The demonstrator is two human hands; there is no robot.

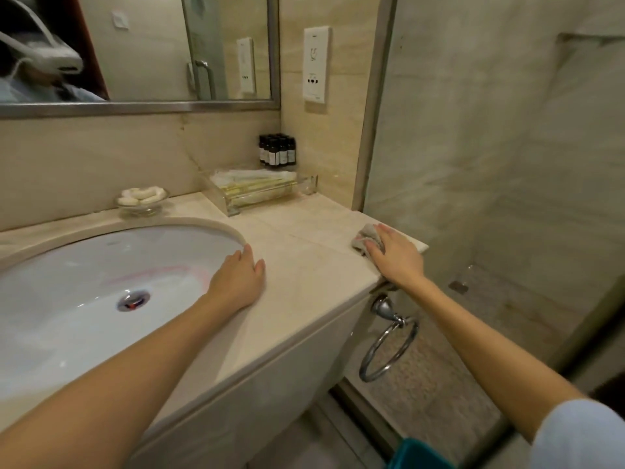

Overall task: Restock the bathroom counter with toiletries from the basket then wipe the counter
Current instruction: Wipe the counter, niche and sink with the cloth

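Right hand [397,253]: pressed flat on cloth [363,240], fingers spread, far right of sink [101,282]
Left hand [238,282]: open, palm down, right at sink's right rim
Counter [304,272]: bare between sink and cloth
Bottles [277,150]: back corner, well right of sink
Tray [260,189]: just in front of bottles
Soap dish [142,198]: behind sink

The sink [84,265] sits at the counter's [304,265] left, a soap dish [142,199] behind it. Right of the dish lies a tray [260,191], with bottles [277,150] behind it in the corner. A cloth [363,240] lies under the right hand [395,255] at the counter's right edge.
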